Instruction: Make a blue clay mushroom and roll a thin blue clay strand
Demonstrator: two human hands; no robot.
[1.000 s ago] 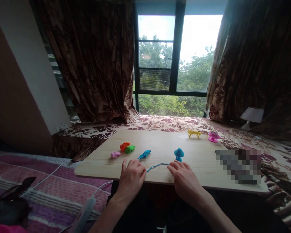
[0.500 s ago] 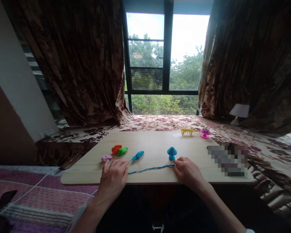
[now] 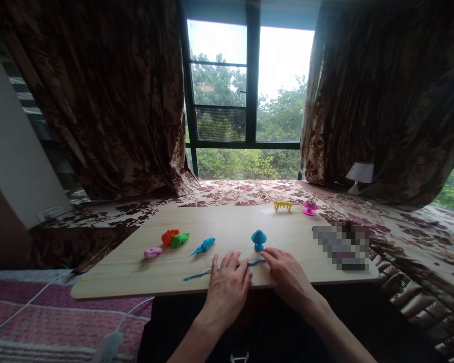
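A thin, wavy blue modelling-clay strand (image 3: pixel 196 276) lies along the front of the light wooden table (image 3: pixel 136 282). My left hand (image 3: pixel 229 285) rests flat across its middle with fingers spread, covering part of it. At the strand's right end, my right hand (image 3: pixel 289 275) has its thumb and fingers closed on the tip. Just behind those fingers a blue clay mushroom (image 3: pixel 259 240) stands upright. To the left of it lies a small blue clay figure (image 3: pixel 204 246) with a pointed end, apart from both hands.
On the table's left are orange (image 3: pixel 170 237), green (image 3: pixel 180 240) and pink (image 3: pixel 153 252) clay pieces. A yellow four-legged figure (image 3: pixel 283 205) and a magenta piece (image 3: pixel 310 207) stand at the back edge. A blurred-out item (image 3: pixel 342 247) lies right. A lamp (image 3: pixel 359 174) stands beyond.
My left hand has moved right, from the strand's left end to its middle, and its fingers have spread. My right hand stays at the right end. The view has shifted slightly right.
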